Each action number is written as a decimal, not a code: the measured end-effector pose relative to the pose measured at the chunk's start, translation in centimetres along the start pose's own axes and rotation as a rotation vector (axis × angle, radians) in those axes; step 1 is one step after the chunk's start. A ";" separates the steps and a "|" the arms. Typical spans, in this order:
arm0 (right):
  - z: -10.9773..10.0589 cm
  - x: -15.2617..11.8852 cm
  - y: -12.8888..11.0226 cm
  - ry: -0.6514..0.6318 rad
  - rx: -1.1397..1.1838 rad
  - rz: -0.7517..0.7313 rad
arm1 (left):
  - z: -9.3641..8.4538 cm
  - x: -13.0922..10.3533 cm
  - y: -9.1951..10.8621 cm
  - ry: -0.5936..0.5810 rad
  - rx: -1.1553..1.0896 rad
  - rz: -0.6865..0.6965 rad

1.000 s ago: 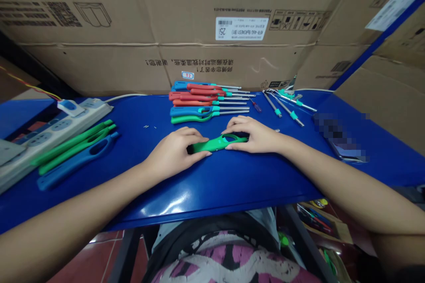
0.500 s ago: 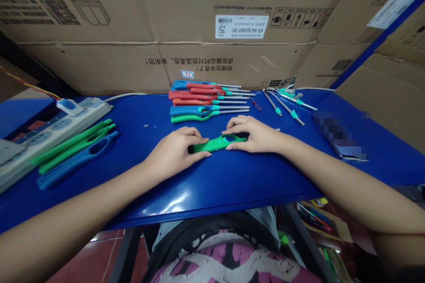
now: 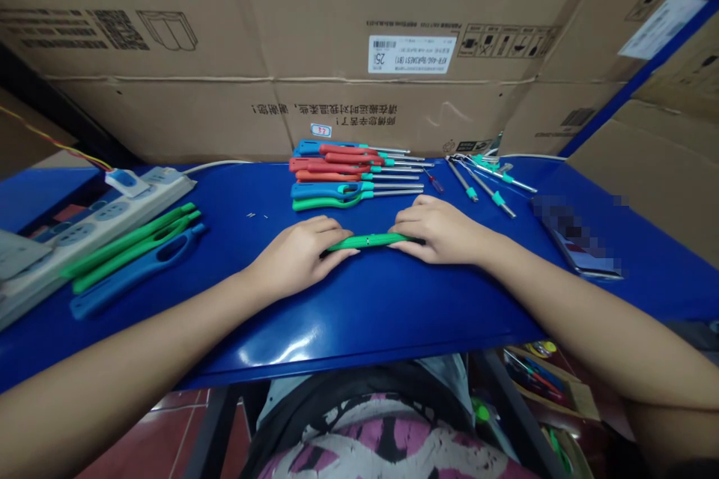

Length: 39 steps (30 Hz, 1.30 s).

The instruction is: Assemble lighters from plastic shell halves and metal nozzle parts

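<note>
Centrally, the left hand (image 3: pixel 297 256) and right hand (image 3: pixel 443 232) each pinch one end of a green handle (image 3: pixel 371 241), narrow edge showing. Lighters (image 3: pixel 334 176) lie on the surface (image 3: pixel 348 314) above frame centre.

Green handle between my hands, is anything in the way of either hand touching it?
Nothing visible is: the left hand grips one end of the green handle, and the right hand grips the other. The covered ends themselves are hidden.

Head-worn view, forward (and downward)
</note>
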State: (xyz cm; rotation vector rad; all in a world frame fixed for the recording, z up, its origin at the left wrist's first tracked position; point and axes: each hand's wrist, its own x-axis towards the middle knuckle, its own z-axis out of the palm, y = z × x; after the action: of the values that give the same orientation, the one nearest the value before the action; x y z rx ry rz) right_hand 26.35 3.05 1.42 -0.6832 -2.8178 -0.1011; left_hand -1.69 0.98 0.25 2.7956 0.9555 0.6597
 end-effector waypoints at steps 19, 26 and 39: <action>-0.5 0.0 0.6 0.016 0.250 0.271 | -0.4 0.1 -0.7 0.095 -0.048 0.005; -0.5 -0.1 0.6 0.062 0.408 0.176 | -0.4 -0.1 -1.2 0.059 -0.065 0.120; 0.7 0.0 1.0 0.120 0.171 0.132 | 0.1 0.0 -0.7 0.094 -0.138 0.010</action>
State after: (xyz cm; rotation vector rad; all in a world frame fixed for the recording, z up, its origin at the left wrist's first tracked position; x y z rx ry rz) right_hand 26.69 4.04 0.75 -0.7925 -2.6212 0.1162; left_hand -2.05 1.48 0.03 2.6717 0.8755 0.8311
